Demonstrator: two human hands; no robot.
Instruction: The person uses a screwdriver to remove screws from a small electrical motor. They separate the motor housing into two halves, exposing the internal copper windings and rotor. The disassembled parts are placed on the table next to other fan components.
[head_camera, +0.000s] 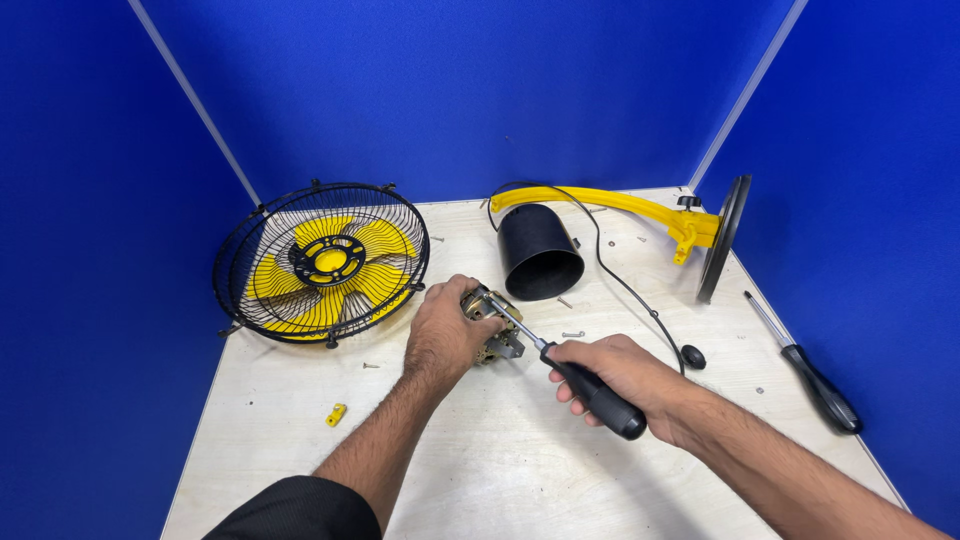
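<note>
My left hand (445, 335) grips a small metal fan motor (497, 330) on the pale wooden table (500, 470), partly covering it. My right hand (615, 370) holds a black-handled screwdriver (590, 390), its metal shaft angled up-left with the tip touching the top of the motor. Just behind the motor lies a black cylindrical motor housing (540, 252) with its open end facing me.
A black wire fan cage with yellow blades (322, 262) lies at the left. A yellow stand arm (620, 208) with a black round base (724, 238) stands at the back right, its black cable (630, 295) ending at a knob (693, 356). A second screwdriver (810, 372), a yellow clip (336, 414) and loose screws lie around.
</note>
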